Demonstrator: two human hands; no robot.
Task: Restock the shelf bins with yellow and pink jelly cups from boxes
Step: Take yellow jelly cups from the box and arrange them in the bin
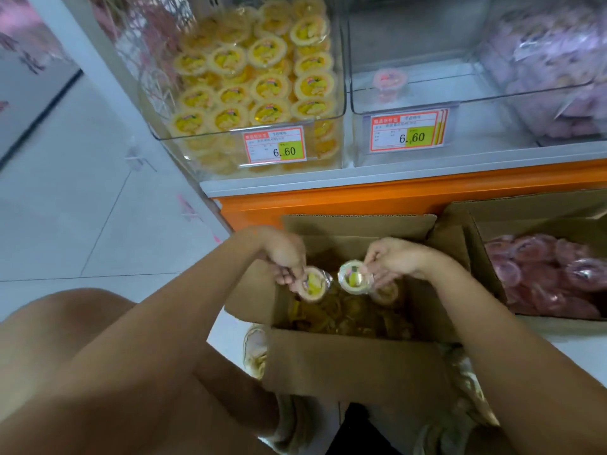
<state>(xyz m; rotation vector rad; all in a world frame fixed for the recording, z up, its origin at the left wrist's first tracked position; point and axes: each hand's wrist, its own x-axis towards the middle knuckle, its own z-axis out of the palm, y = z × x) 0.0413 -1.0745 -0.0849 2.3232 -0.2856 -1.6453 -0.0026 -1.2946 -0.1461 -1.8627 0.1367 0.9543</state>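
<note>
Head camera looks down, close over a box (348, 366).

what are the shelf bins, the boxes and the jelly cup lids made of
Shelf bins: clear glossy rigid plastic, likely acrylic; contents show through the walls. Boxes: matte brown corrugated cardboard; fluting shows along a flap edge. Yellow jelly cups: lids look like thin shiny film, catching glare.

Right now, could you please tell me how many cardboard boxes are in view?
2. The yellow-cup box is centre bottom; the pink-cup box stands right of it, partly cropped. Others may be out of frame.
</note>
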